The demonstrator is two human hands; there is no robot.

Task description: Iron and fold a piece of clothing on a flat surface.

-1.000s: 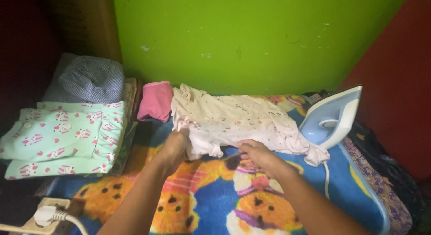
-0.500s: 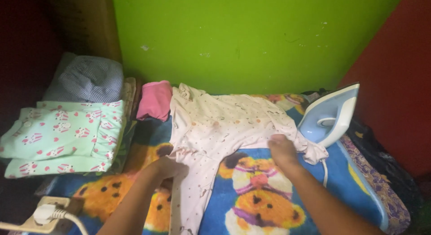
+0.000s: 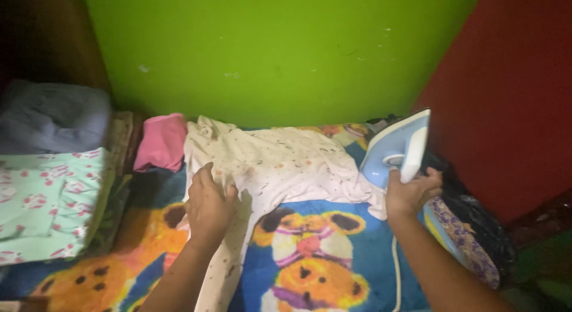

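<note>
Since half a second earlier, the right hand (image 3: 411,193) had left the garment's edge and closed around the handle of the iron (image 3: 398,148), which stood on its heel near the blanket's right edge. Over that interval the left hand (image 3: 210,203) had slid up from the trailing leg and lay flat, fingers spread wide, on the garment (image 3: 280,163).

Largest in view was the blanket (image 3: 322,252), blue with orange bears, covering the surface below a green wall (image 3: 268,50) and a red wall (image 3: 512,91). Spread across the blanket's far half, the pale spotted garment reached from the far left toward the iron, with one leg running down to the near edge under the left forearm. At the left edge sat a stack of folded clothes, mint patterned pieces (image 3: 42,199) beneath a grey fold (image 3: 50,115). Just left of the garment's top corner lay a pink cloth (image 3: 161,142). A white cord (image 3: 394,270) trailed from the iron toward the near edge.
</note>
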